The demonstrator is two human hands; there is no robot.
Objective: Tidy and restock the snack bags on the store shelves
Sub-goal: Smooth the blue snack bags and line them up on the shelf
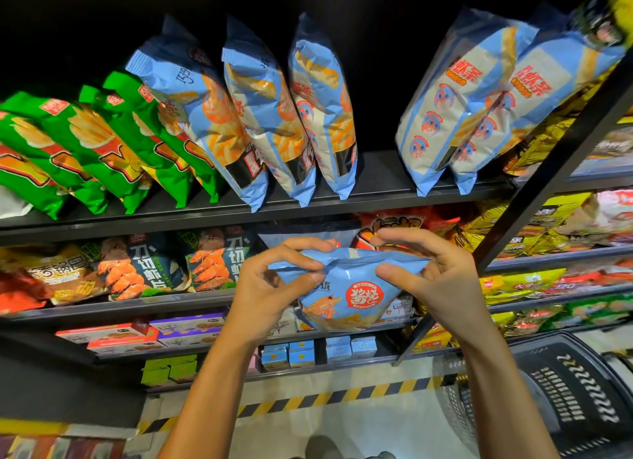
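- So I've got one blue bag [346, 287] pinched by its top seam, left hand [270, 287] on the left corner, right hand [435, 277] on the right corner, thumbs in front and fingers curled behind.
- Bag hangs just below the top shelf [376, 181], its long axis running down from the grip, print facing me.
- Straight above the bag there's a gap [376, 122] on that shelf, between the three blue bags on the left and the two on the right.
- My guess: it goes up and back into that gap. Both hands sit about level, the right a touch nearer the gap.
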